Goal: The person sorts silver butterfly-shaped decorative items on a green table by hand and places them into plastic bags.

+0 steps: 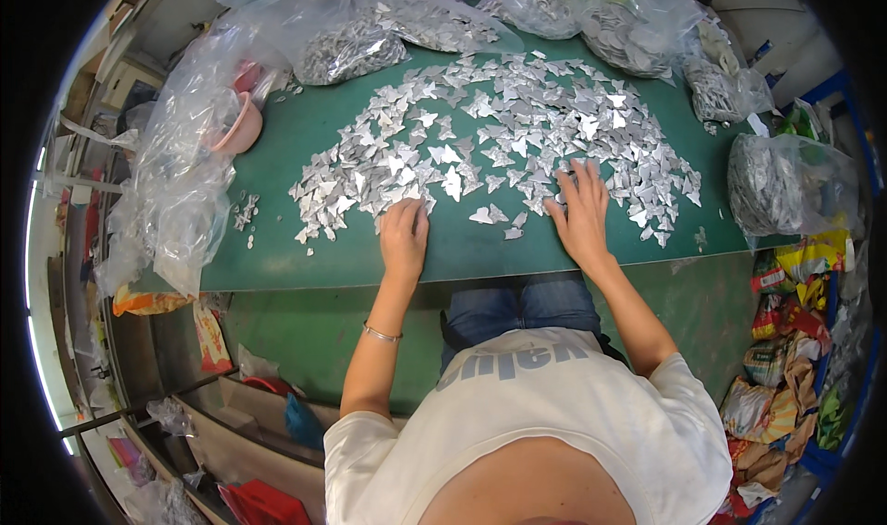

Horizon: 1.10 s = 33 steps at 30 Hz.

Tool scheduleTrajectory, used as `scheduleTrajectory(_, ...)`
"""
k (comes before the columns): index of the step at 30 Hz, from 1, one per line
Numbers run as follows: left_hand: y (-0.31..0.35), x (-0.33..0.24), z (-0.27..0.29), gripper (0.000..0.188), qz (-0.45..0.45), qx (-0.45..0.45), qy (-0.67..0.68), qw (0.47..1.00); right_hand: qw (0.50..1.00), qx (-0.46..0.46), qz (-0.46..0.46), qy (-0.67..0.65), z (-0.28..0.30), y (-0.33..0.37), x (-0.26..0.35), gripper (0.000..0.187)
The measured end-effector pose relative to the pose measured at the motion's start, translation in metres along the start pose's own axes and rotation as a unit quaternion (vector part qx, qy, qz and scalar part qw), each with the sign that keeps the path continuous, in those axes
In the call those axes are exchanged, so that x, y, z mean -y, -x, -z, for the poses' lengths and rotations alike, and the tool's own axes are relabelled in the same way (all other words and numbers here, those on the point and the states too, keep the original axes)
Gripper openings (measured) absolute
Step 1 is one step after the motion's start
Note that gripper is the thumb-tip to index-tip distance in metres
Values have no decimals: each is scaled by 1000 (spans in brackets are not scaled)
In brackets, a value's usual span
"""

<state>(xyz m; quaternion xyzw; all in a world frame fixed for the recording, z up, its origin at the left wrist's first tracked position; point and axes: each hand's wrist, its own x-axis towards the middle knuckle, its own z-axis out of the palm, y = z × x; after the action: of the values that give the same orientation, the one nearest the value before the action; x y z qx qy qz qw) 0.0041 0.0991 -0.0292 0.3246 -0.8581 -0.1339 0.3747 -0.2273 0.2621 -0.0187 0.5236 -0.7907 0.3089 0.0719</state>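
Many small, flat, silvery metal pieces (370, 155) with pointed, winged outlines lie spread over a green tabletop (480, 248). My left hand (404, 237) rests at the near edge of the left part of the spread. Its fingers are bent down and held together, and their tips are hidden, so what they hold cannot be made out. To the right, my right hand (582, 213) lies palm down with fingers apart, its fingertips touching the near edge of the right part. A few loose pieces (490, 214) sit on the table between the two hands.
Clear plastic bags of metal parts (351, 49) line the far edge, with another bag (771, 188) at the right. On the left are crumpled plastic bags (176, 192) and a pink bowl (242, 128). Colourful packets (785, 340) are heaped below the table's right end.
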Motion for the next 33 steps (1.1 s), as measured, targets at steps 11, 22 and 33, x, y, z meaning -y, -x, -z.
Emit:
scheduleTrajectory(11, -3, -13, -5, 14, 45, -34, 55, 997, 997, 18, 60, -51, -23, -57, -12, 32)
scheduleTrajectory(22, 4, -96, -37, 22, -14, 105, 147, 983, 963, 166, 156, -142, 27, -9, 3, 39)
scheduleTrajectory(33, 91, -98, -5, 30, 565, 351, 652, 364, 962, 195, 160, -104, 10, 29, 40, 48)
